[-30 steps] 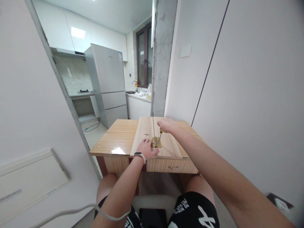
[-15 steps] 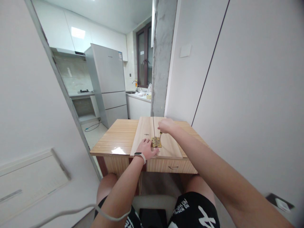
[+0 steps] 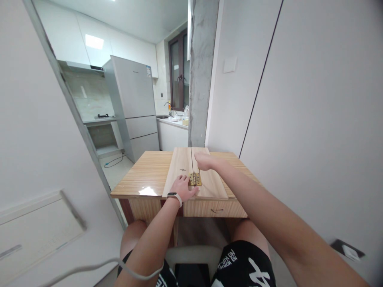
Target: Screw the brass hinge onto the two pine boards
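Observation:
Two pale wooden boards (image 3: 176, 187) lie side by side on the desk, with a narrow seam between them. A brass hinge (image 3: 195, 179) spans that seam near their front edge. My left hand (image 3: 183, 188) rests with fingers spread over the boards, its fingertips by the hinge's left leaf and its thumb across the seam. Above the hinge's right leaf, my right hand (image 3: 204, 161) is closed around a screwdriver (image 3: 199, 171); the handle is hidden in the fist and only a bit of shaft shows. Several small screws (image 3: 183, 170) lie on the left board.
The striped wooden desk (image 3: 134, 175) has a drawer handle (image 3: 217, 210) at its front. A white wall (image 3: 293, 119) stands close on the right. Beyond the doorway are a grey fridge (image 3: 134, 91) and a sink counter (image 3: 173, 129). A pale cable (image 3: 89, 265) crosses my left forearm.
My right hand has turned slightly over the hinge, and less of the screwdriver shaft shows. My left hand keeps its place on the boards. The whole view has shifted a little.

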`<state>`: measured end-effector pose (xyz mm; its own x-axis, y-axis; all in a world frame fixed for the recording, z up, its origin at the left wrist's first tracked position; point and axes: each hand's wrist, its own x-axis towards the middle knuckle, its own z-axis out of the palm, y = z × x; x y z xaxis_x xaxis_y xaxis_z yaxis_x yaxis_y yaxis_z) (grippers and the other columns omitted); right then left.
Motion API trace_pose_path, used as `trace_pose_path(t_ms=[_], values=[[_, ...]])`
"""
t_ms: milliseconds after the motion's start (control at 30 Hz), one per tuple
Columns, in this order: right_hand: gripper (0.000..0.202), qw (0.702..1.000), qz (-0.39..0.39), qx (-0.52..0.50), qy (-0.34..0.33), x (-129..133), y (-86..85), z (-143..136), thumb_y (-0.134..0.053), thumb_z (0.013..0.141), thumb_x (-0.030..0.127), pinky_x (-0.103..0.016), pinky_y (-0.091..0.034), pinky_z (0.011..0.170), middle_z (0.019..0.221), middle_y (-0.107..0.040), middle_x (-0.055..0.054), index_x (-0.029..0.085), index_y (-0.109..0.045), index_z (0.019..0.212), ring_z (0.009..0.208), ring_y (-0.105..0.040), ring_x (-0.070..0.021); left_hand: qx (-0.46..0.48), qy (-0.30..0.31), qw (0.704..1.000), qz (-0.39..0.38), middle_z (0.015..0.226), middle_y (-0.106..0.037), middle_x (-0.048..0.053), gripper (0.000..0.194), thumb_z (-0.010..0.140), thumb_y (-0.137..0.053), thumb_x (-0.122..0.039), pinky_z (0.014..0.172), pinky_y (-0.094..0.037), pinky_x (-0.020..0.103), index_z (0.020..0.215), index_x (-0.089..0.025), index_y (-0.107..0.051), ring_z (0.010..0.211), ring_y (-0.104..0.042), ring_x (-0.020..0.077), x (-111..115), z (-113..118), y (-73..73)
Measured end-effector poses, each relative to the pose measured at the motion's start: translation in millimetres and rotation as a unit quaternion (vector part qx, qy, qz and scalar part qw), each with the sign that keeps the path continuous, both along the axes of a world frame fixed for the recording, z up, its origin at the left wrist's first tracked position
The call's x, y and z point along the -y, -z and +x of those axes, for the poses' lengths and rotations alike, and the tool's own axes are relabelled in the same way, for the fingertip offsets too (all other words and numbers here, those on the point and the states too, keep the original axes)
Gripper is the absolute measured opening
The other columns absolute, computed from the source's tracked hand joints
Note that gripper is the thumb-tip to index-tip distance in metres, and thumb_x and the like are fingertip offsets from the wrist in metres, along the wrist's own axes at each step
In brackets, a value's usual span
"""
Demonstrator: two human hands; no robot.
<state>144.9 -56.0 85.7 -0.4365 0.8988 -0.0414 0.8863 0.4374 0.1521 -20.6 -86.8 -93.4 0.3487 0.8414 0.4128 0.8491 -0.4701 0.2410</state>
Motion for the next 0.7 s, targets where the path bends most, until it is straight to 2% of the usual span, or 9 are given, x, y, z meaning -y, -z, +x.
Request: trace_pose_path(t_ms=[133, 267, 500, 700], values=[[0.026, 0.999, 0.018, 0.027, -0.012, 5, -5.5, -1, -0.065, 0.09, 0.012, -0.027, -0.05, 0.081, 0.125, -0.071, -0.018, 0.012, -0.07, 0.115, 0.105, -0.071, -0.0252, 0.001, 0.003, 1.0, 0.003, 0.124, -0.067, 0.015, 0.059, 0.092, -0.055, -0.07, 0.117, -0.036, 0.046, 0.12, -0.02, -0.069, 0.128, -0.053, 0.0341, 0, 0, 0.2], [0.021, 0.998, 0.038, 0.038, -0.031, 8, -10.6, 0, -0.066, 0.089, 0.009, -0.027, -0.049, 0.08, 0.117, -0.075, -0.016, 0.014, -0.074, 0.108, 0.104, -0.071, -0.0245, 0.004, 0.003, 1.0, 0.001, 0.125, -0.067, 0.015, 0.059, 0.092, -0.055, -0.069, 0.117, -0.035, 0.046, 0.121, -0.02, -0.069, 0.129, -0.052, 0.0346, 0, 1, 0.6], [0.022, 0.997, 0.051, 0.047, -0.039, 5, -8.8, 0, -0.064, 0.093, 0.015, -0.03, -0.05, 0.088, 0.12, -0.074, -0.017, 0.016, -0.075, 0.111, 0.111, -0.07, -0.0263, 0.001, 0.003, 1.0, 0.001, 0.126, -0.068, 0.014, 0.056, 0.092, -0.055, -0.068, 0.118, -0.035, 0.047, 0.121, -0.021, -0.068, 0.129, -0.053, 0.0348, -1, 1, 0.1], [0.032, 0.996, 0.071, 0.049, -0.015, -1, -0.4, 1, -0.05, 0.105, 0.032, -0.035, -0.052, 0.09, 0.119, -0.074, -0.021, 0.014, -0.073, 0.117, 0.112, -0.071, -0.0303, 0.007, 0.004, 1.0, -0.005, 0.126, -0.067, 0.016, 0.06, 0.092, -0.055, -0.069, 0.117, -0.035, 0.048, 0.123, -0.019, -0.068, 0.13, -0.052, 0.0357, -1, 1, 0.4]])
